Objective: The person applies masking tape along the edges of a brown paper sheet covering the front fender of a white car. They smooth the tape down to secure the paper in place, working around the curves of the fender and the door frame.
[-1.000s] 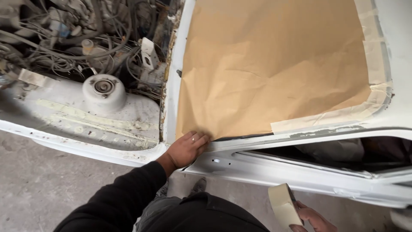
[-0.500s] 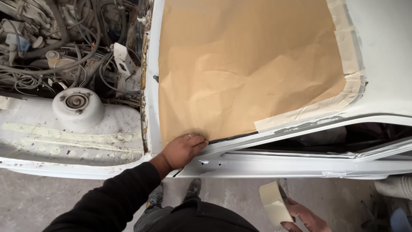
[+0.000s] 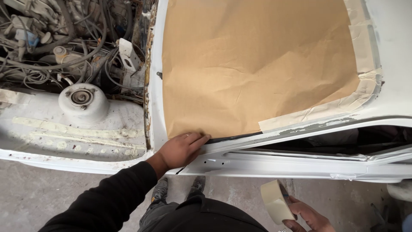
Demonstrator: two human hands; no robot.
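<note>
Brown paper [image 3: 253,68] is covering the windscreen opening of a white car body [image 3: 392,94], and pale tape [image 3: 365,56] is holding its right edge and lower right corner down. At the lower left corner of the sheet, the left hand [image 3: 180,150] is lying flat with fingers spread, pressing the paper's edge against the white pillar [image 3: 283,161]. Lower right, near the concrete floor [image 3: 30,197], the right hand [image 3: 307,217] is gripping a roll of tape [image 3: 277,202], fingers closed around its rim, well apart from the paper. Left of the sheet, tangled wires [image 3: 56,47] and a round white strut mount [image 3: 82,99] are showing in the open engine bay.
</note>
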